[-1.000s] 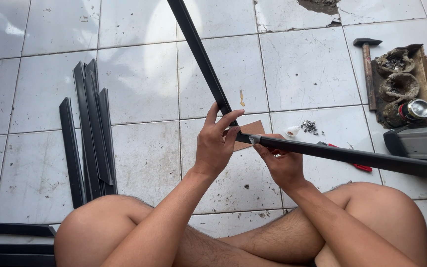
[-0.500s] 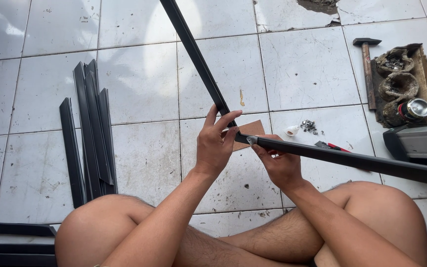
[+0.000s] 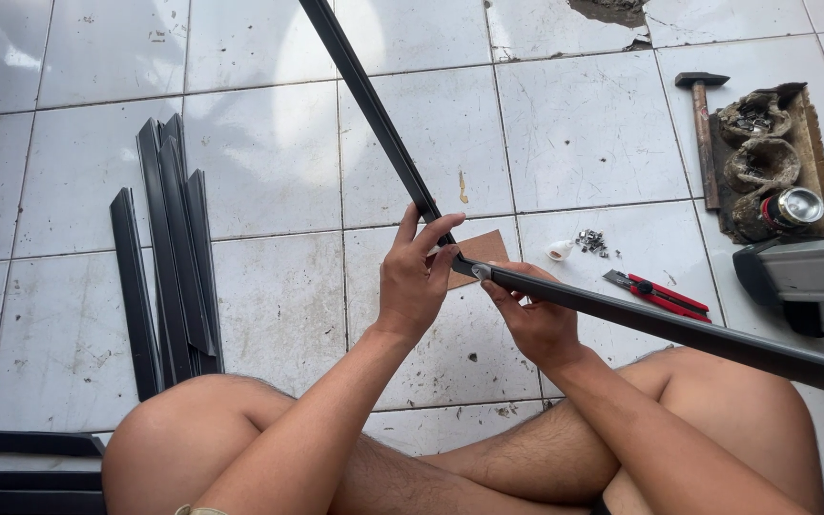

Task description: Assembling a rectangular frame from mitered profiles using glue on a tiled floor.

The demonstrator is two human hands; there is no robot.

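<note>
Our left hand [image 3: 417, 277] grips one dark metal bar [image 3: 374, 110]; our right hand [image 3: 536, 319] clasps the other bar [image 3: 698, 334]; they meet over the brown card [image 3: 481, 253]; a loosened grip might let that corner joint [image 3: 474, 270] slip apart, we judge.

left hand [image 3: 412, 281]: fingers curled, gripping | right hand [image 3: 538, 319]: fingers closed, gripping | forearms converge

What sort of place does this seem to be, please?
Probably a makeshift workshop on a tiled floor: dark metal bars lie stacked, with a hammer, a cutter and small screws nearby.
</note>
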